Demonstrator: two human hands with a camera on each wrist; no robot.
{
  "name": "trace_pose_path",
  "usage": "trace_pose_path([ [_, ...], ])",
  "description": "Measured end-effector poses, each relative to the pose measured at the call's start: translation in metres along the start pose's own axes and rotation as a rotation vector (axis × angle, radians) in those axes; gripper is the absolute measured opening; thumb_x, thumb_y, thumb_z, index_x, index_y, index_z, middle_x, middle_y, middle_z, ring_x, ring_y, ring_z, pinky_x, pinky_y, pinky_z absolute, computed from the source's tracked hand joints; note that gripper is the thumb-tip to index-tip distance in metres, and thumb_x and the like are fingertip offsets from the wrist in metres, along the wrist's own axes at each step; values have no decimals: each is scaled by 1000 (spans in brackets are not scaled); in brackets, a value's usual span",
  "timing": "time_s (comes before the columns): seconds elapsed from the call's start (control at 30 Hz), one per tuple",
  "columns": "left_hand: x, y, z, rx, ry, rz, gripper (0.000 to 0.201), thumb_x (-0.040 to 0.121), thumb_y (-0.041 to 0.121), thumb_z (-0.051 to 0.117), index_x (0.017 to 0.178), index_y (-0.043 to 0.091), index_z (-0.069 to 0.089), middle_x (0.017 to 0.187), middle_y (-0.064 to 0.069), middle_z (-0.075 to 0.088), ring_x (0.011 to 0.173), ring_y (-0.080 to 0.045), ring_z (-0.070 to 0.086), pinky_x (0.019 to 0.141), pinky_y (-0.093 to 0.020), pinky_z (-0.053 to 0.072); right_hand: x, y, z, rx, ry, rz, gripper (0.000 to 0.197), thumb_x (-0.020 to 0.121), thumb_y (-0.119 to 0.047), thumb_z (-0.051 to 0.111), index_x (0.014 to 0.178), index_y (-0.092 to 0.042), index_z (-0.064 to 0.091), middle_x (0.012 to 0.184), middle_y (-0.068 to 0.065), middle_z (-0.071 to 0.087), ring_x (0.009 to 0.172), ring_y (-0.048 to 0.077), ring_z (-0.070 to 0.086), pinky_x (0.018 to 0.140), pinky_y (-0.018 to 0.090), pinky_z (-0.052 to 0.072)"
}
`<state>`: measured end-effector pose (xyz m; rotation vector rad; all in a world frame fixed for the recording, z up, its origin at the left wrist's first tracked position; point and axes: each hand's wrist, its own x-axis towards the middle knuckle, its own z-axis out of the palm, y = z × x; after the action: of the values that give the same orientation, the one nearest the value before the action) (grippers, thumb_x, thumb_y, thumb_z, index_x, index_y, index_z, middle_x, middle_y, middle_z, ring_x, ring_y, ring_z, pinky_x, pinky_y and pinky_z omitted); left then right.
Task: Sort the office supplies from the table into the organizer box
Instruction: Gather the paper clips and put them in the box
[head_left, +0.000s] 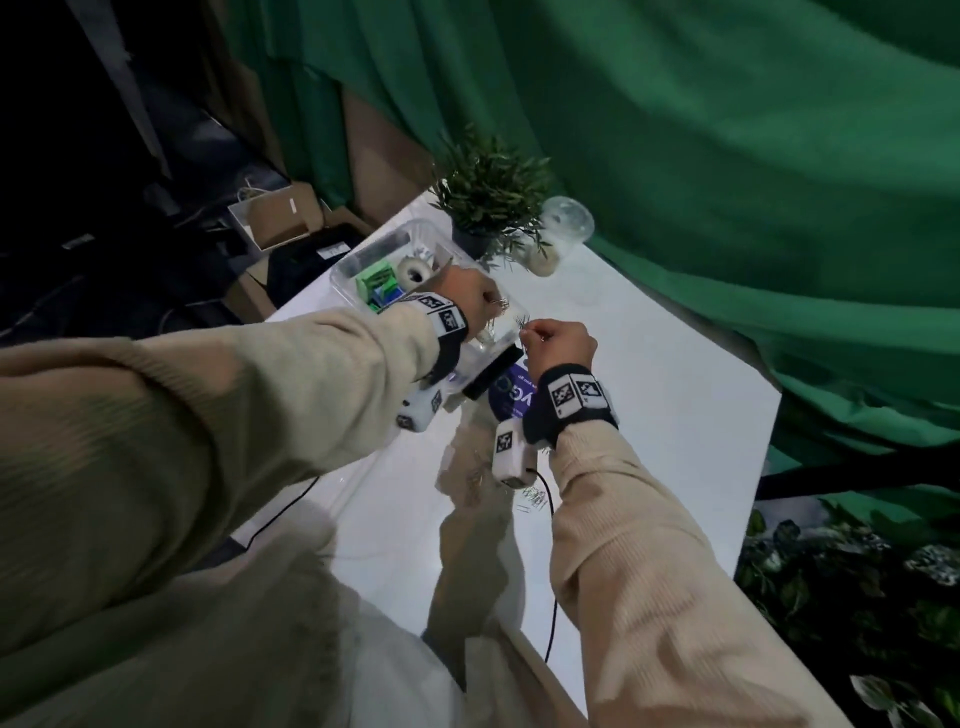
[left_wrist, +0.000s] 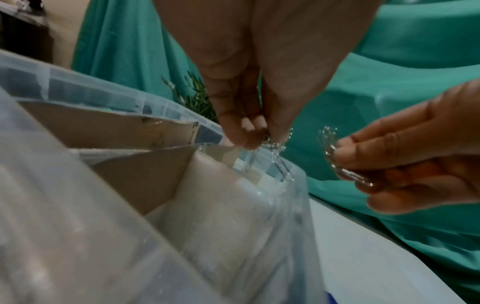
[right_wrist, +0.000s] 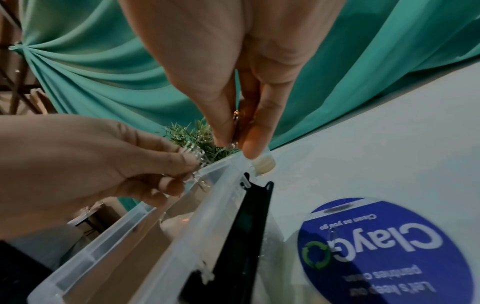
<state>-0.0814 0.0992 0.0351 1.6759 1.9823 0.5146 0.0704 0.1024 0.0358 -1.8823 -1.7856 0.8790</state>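
A clear plastic organizer box (head_left: 347, 270) with cardboard dividers (left_wrist: 135, 176) stands at the table's far left. My left hand (head_left: 487, 302) hovers over its near compartment and pinches a small bunch of silver paper clips (left_wrist: 276, 156) that dangle above the rim. Just to the right, my right hand (head_left: 535, 332) pinches another bunch of paper clips (left_wrist: 333, 156) beside the box's edge (right_wrist: 155, 214). In the right wrist view the right hand's fingertips (right_wrist: 255, 152) close on clips over the box corner. More loose paper clips (head_left: 535, 500) lie on the table near me.
Green and blue items (head_left: 378, 290), a white tape roll (head_left: 413, 270) and a black item sit in the far compartments. A potted plant (head_left: 488, 197) and a clear cup (head_left: 565, 228) stand behind. A blue round sticker (right_wrist: 376, 246) lies beside the black latch (right_wrist: 249, 226).
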Motion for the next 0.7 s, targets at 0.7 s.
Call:
trace_pose_path([
  [0.7,24,-32,-10,74,-108,9,24,88,11,56,100,19,75,107,-4,70,96,-24,64,77,-28,51,37,-43,39,-116,-18,192,21,86,-13,62,103,-15,74,113,16,67,101,34,64,89,32,53],
])
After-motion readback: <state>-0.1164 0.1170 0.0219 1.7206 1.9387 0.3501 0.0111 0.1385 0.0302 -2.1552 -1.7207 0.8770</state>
